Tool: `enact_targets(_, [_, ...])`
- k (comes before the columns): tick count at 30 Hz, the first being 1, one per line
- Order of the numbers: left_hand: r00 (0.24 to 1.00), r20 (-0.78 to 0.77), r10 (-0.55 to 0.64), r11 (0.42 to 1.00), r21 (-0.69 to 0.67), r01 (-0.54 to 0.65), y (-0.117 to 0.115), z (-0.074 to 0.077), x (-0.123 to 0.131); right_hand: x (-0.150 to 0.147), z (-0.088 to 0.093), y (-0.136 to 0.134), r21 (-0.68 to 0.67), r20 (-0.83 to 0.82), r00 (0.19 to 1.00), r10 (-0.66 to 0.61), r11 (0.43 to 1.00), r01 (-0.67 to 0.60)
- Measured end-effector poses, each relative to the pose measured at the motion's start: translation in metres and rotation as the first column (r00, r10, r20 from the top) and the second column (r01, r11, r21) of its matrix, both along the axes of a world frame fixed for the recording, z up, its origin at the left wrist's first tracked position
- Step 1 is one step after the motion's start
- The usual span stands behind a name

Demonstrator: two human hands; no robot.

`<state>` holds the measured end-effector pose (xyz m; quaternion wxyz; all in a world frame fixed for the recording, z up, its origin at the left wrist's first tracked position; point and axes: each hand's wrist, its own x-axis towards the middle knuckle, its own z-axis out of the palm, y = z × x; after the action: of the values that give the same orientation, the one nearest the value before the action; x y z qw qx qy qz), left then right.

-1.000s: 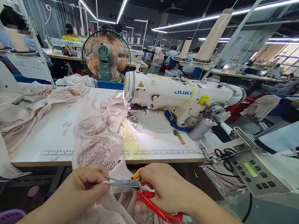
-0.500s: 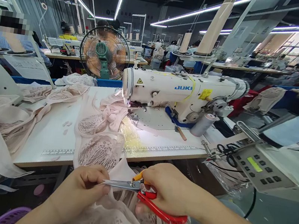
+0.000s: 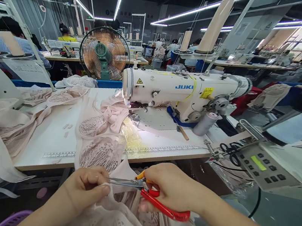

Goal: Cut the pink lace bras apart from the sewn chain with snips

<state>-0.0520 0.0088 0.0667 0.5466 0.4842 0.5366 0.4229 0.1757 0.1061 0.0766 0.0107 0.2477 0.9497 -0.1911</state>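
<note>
My right hand (image 3: pixel 169 184) is closed around scissors (image 3: pixel 164 207) with red and orange handles. Their slightly parted blades point left and reach the fingertips of my left hand (image 3: pixel 89 185). That hand pinches the edge of a pale pink lace garment (image 3: pixel 111 221), which hangs below both hands in front of the table. Part of the same pale fabric runs up onto the white table (image 3: pixel 56 132), where a lace cup (image 3: pixel 101 151) lies near the front edge. Fingers hide the exact spot where the blade tips meet the cloth.
A white sewing machine (image 3: pixel 166 88) stands behind the hands, with a grey thread spool (image 3: pixel 205 124) at its right. More garments (image 3: pixel 8 128) are heaped at the left. A control box (image 3: pixel 268 166) juts in at right; a purple basket (image 3: pixel 15 219) sits low left.
The scissor blades have parted slightly and the handles have tilted a little upward. Both hands keep their holds in nearly the same place. The camera view has shifted slightly.
</note>
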Motion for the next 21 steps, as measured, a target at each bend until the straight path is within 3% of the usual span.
enact_targets(7, [0.998,-0.047,-0.049,0.999,-0.003,0.049,0.000,0.000,-0.003,0.000,0.002,-0.002,0.001,0.029,0.999,-0.018,1.000,0.018])
enact_targets(12, [0.996,-0.077,-0.043,0.998,0.050,0.047,0.000,-0.003,-0.006,0.001,0.001,-0.005,-0.066,-0.044,0.995,-0.084,0.994,0.081])
enact_targets(15, [0.997,-0.080,0.021,0.996,0.085,-0.014,-0.002,-0.006,-0.010,0.001,-0.006,-0.017,-0.257,-0.164,0.964,-0.210,0.952,0.163])
enact_targets(17, [0.991,-0.086,0.101,0.993,0.078,-0.094,-0.005,-0.010,-0.013,-0.002,-0.015,-0.031,-0.392,-0.236,0.942,-0.238,0.910,0.131])
enact_targets(19, [0.981,-0.093,0.169,0.984,0.063,-0.164,-0.009,-0.017,-0.019,-0.006,-0.026,-0.048,-0.420,-0.288,0.939,-0.189,0.906,0.054])
enact_targets(21, [0.973,-0.081,0.215,0.976,0.054,-0.212,-0.014,-0.026,-0.024,-0.010,-0.038,-0.063,-0.334,-0.309,0.944,-0.116,0.943,0.006])
